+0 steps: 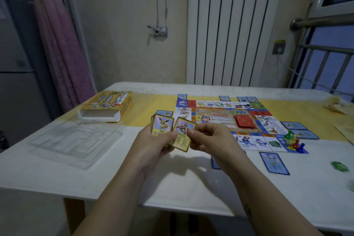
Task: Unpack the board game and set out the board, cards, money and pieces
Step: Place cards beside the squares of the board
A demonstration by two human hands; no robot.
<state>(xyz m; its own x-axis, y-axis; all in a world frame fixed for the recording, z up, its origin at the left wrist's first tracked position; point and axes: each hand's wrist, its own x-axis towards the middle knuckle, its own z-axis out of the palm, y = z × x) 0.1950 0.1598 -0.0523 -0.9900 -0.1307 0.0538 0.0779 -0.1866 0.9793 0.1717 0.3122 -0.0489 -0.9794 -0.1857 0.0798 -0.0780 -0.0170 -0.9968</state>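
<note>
We are at the white table (76, 182), where the board (216, 119) lies open and flat; we place everything else from it. Left of the board sits the clear plastic tray (74, 140), and off the board's far-left corner the yellow game box (107, 105), one end open. Just off the board's near-left corner our hands meet above the table. Our left hand (153, 145) curls round a stack of yellow cards (162, 126), thumb across its face. Our right hand (208, 138) pinches a single yellow card (183, 138) by its edge, touching the stack. Blue cards (274, 163) lie face up along the board's outer edges, a red deck (244, 121) rests on the board's middle, and the coloured pawns (293, 140) cluster on its near-right corner.

We judge the step in hand to be dealing out the yellow cards; board, red deck and pawns look placed. The next move calls for finding this card's square and laying it flat beside the board without nudging the blue ones. Whether the money is out, we cannot tell.
</note>
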